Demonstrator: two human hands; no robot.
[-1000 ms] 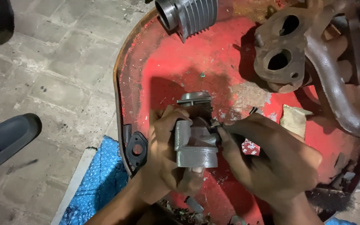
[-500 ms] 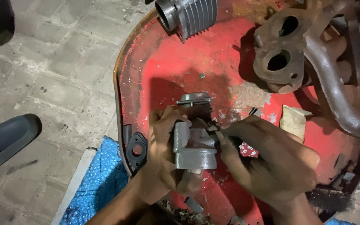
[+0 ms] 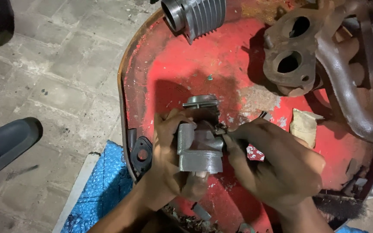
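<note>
The left hand (image 3: 167,159) is wrapped around a grey cast-metal part (image 3: 200,144), a small housing with a round flanged mouth at its top, and holds it upright in the lower middle of the frame. The right hand (image 3: 277,166) comes in from the lower right with its fingertips (image 3: 229,137) pinched narrowly on a small fitting (image 3: 219,128) at the housing's upper right side; whether that is a screw, a clip or a linkage is too small to tell. The step in hand looks like working this small piece on the housing's side, fitting or loosening it. The next move probably calls for a steady grip from the left hand and a fine twist or pull from the right fingertips, without letting the little piece drop.

The housing sits between both hands, just above a round red metal tray (image 3: 186,64) that is chipped and rusty. At the top of the frame a finned grey cylinder (image 3: 197,15) lies on the tray, and at the upper right a rusty two-port manifold (image 3: 294,54). A black gasket flange (image 3: 141,154) lies by the left wrist, a blue sheet (image 3: 104,190) at the lower left, over a paved floor (image 3: 52,73).
</note>
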